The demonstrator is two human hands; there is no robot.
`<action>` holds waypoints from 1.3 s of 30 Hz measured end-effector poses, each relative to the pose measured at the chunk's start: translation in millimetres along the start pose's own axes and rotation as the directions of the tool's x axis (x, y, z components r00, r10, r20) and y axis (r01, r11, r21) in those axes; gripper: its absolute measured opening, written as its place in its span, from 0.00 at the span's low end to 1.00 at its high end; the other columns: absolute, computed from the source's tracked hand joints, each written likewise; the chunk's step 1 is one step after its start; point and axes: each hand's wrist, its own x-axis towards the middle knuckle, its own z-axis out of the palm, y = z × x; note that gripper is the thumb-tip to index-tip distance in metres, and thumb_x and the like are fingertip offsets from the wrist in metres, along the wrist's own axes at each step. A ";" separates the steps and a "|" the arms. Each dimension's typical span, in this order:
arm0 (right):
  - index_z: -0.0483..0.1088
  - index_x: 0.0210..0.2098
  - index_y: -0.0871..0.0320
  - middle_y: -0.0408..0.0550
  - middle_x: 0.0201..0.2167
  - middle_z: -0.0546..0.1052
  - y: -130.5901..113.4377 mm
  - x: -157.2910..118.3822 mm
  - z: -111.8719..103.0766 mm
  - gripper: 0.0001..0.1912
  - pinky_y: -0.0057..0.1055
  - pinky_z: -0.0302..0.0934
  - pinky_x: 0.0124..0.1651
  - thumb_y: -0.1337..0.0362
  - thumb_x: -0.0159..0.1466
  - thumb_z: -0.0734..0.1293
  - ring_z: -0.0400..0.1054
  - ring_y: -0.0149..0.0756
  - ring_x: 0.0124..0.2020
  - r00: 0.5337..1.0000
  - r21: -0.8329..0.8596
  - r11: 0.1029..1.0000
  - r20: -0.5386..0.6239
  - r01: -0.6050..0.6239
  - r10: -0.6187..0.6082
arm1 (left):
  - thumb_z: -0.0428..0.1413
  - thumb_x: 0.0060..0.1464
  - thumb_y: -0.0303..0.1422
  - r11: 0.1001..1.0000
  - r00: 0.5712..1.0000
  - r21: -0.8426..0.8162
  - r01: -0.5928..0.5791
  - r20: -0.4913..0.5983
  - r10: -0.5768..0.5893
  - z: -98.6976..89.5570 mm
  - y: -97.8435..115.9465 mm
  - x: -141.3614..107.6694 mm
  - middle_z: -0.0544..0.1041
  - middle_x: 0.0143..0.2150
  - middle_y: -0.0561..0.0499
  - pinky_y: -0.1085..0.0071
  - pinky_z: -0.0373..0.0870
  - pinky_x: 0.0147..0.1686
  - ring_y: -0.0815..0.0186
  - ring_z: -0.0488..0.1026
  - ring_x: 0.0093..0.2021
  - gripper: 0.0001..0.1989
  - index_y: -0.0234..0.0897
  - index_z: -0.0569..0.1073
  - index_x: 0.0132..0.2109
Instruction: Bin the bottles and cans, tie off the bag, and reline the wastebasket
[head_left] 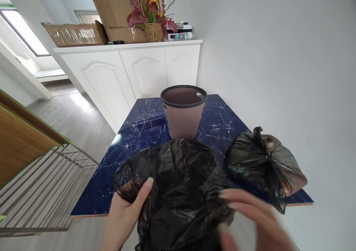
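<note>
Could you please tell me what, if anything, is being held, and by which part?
The left hand holds the loose black bag by its left side. Whether the blurred right hand grips it cannot be told.

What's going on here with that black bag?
Someone is handling a loose, open-looking black bag with both hands. The left hand grips one side, thumb on the near face. The right hand is at the other side, too blurred to tell whether it grips. Just beyond, a bin stands upright on the blue table, with no bag over its rim. A full, knotted sack sits to the right.
</note>
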 end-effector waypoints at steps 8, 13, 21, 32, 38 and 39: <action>0.73 0.40 0.51 0.45 0.42 0.78 -33.8 1.9 53.4 0.02 0.28 0.71 0.46 0.63 0.72 0.68 0.77 0.36 0.42 0.808 0.297 0.933 0.589 -0.203 -0.012 | 0.64 0.53 0.58 0.987 0.988 -0.099 -0.129 0.070 0.136 14.9 43.9 -20.2 0.80 0.23 0.49 0.62 0.85 0.34 0.53 0.82 0.31 0.26 0.40 0.78 0.27; 0.68 0.35 0.53 0.45 0.35 0.73 -21.3 8.3 26.3 0.13 0.29 0.66 0.41 0.58 0.77 0.64 0.71 0.36 0.37 0.865 0.395 0.862 0.493 -0.318 0.093 | 0.64 0.51 0.60 0.996 0.995 -0.052 -0.078 0.055 0.081 -5.9 41.5 -19.2 0.85 0.31 0.44 0.63 0.85 0.40 0.48 0.85 0.39 0.28 0.36 0.84 0.35; 0.71 0.44 0.51 0.45 0.46 0.73 -48.8 1.7 31.0 0.23 0.32 0.64 0.45 0.61 0.54 0.82 0.70 0.39 0.43 0.681 0.277 0.878 0.728 -0.390 0.072 | 0.63 0.57 0.56 0.993 0.992 -0.052 -0.101 0.072 0.105 1.0 51.5 -33.4 0.84 0.30 0.46 0.67 0.82 0.35 0.53 0.83 0.35 0.24 0.37 0.81 0.32; 0.71 0.38 0.52 0.44 0.41 0.73 -19.0 -0.7 7.9 0.10 0.27 0.64 0.45 0.55 0.71 0.72 0.68 0.35 0.42 0.807 0.515 0.680 0.557 -0.522 0.197 | 0.66 0.54 0.55 0.995 0.962 -0.077 -0.066 0.261 0.084 -25.2 23.7 -35.8 0.85 0.36 0.45 0.62 0.84 0.39 0.49 0.84 0.41 0.23 0.38 0.81 0.39; 0.75 0.38 0.50 0.44 0.42 0.73 -13.0 18.2 -19.1 0.13 0.27 0.65 0.43 0.50 0.68 0.76 0.68 0.36 0.42 0.874 0.630 0.606 0.351 -0.486 0.336 | 0.68 0.51 0.50 0.984 0.924 0.112 -0.140 0.373 0.089 -22.6 34.1 -43.8 0.86 0.41 0.46 0.57 0.86 0.39 0.47 0.84 0.44 0.22 0.46 0.83 0.50; 0.74 0.37 0.51 0.44 0.41 0.73 -17.2 23.5 -22.8 0.13 0.27 0.66 0.42 0.50 0.68 0.76 0.68 0.36 0.42 0.885 0.657 0.593 0.341 -0.465 0.316 | 0.67 0.53 0.49 0.981 0.915 0.094 -0.171 0.385 0.123 -19.6 35.0 -44.1 0.86 0.44 0.47 0.56 0.86 0.42 0.48 0.83 0.46 0.22 0.47 0.83 0.52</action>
